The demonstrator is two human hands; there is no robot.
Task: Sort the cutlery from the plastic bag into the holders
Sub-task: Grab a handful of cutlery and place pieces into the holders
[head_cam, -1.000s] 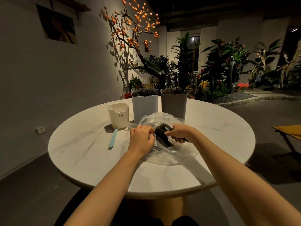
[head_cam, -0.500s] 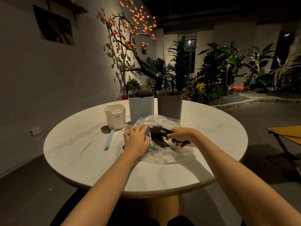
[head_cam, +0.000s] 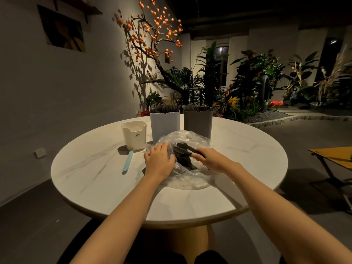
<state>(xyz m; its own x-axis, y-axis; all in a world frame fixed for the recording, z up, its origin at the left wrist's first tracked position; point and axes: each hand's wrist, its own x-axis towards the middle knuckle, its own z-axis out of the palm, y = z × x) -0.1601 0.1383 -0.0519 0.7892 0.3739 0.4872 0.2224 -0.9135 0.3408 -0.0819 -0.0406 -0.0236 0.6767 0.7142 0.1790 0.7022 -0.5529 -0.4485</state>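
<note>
Your left hand lies flat on the near-left side of a clear plastic bag, fingers straight and pressing the film down against the round white worktop. Your right hand sits just to the right of it, at the bag's open mouth, with thumb and fingers pinching the handle of one piece of dark cutlery. More dark cutlery is heaped inside the bag, between your two hands.

Just beyond your hands, touching the far edge of the bag, stand two tall holders side by side: a pale holder ahead of your left hand and a grey holder ahead of your right. Both already have dark handles sticking up from them. Further left of your left hand stands a shorter cream holder, and a light blue utensil lies flat on the worktop just in front of it.
</note>
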